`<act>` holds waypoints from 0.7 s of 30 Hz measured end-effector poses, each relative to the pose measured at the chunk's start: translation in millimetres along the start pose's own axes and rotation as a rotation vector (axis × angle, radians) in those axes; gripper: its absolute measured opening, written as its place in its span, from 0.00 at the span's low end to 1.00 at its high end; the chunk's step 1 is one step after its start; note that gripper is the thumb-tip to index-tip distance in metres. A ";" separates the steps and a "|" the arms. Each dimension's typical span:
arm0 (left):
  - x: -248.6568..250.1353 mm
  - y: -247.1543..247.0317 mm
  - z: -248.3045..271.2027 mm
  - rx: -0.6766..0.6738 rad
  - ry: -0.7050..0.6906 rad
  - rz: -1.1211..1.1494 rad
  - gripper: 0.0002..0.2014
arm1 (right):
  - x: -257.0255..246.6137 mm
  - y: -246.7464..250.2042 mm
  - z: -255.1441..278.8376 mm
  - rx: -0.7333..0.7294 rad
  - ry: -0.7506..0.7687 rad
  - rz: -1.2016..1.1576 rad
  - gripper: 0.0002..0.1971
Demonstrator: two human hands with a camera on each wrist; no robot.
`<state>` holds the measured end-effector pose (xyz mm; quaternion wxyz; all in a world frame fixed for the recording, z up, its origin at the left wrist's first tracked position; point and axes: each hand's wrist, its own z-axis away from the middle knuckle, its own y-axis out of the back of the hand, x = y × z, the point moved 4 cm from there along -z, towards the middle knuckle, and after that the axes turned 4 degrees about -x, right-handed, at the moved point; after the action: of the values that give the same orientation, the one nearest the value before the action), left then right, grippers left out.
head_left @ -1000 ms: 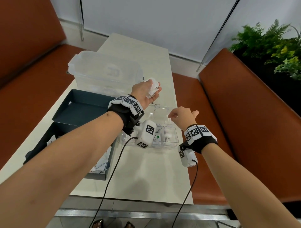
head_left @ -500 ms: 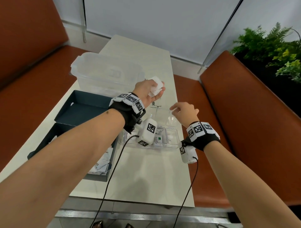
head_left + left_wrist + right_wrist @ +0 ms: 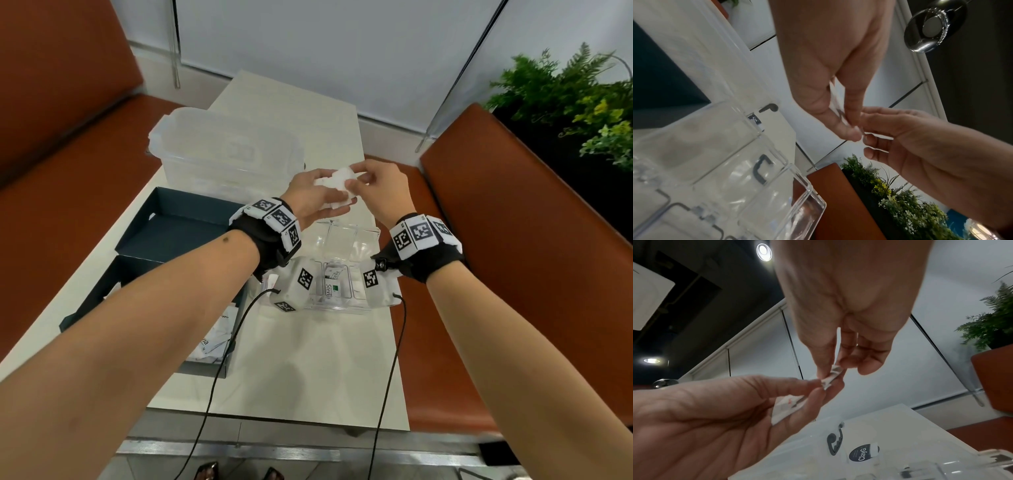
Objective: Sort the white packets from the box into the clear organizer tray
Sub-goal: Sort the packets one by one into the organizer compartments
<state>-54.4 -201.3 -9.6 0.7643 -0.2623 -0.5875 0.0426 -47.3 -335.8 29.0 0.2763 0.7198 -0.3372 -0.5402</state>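
My left hand (image 3: pixel 329 202) holds a small stack of white packets (image 3: pixel 334 190) above the far end of the clear organizer tray (image 3: pixel 342 308). My right hand (image 3: pixel 356 181) pinches the top packet (image 3: pixel 830 376) between thumb and forefinger. In the right wrist view the rest of the stack (image 3: pixel 787 407) lies across the left hand's (image 3: pixel 824 391) fingers. The left wrist view shows both hands (image 3: pixel 849 125) meeting fingertip to fingertip over the tray (image 3: pixel 756 186). One printed packet (image 3: pixel 332 284) lies in a middle tray compartment. More packets (image 3: pixel 212 337) sit in the dark box (image 3: pixel 205 370).
A large clear lidded container (image 3: pixel 226 150) stands behind the hands on the pale table (image 3: pixel 308 359). The box's dark lid (image 3: pixel 178 226) lies left of the tray. Orange benches (image 3: pixel 513 240) flank the table, with a plant (image 3: pixel 582 102) at the right.
My right hand rose from over the tray to the left hand and took hold of the top packet. The left hand shifted a little to the right with its stack.
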 end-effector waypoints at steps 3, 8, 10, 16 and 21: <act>0.0 1.0 0.0 0.036 0.039 0.082 0.16 | 4.9 5.7 -0.5 0.087 -0.077 -0.084 0.08; -0.5 3.3 -0.5 0.012 0.074 0.160 0.20 | 1.5 -3.5 7.2 -0.024 -0.096 -0.220 0.07; -1.3 4.8 -1.1 0.012 0.088 0.176 0.21 | 0.3 -7.2 8.7 -0.054 -0.102 -0.186 0.10; -2.2 8.6 7.5 -0.005 0.081 0.247 0.09 | -9.1 -16.9 12.5 -0.099 -0.172 -0.252 0.04; -6.0 37.0 19.4 0.046 0.049 0.276 0.21 | -19.0 -32.1 16.6 -0.124 -0.245 -0.415 0.03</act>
<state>-65.2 -164.9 -28.3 0.7710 -0.3240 -0.5261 0.1541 -60.9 -301.5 11.4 0.1601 0.6842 -0.1791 -0.6885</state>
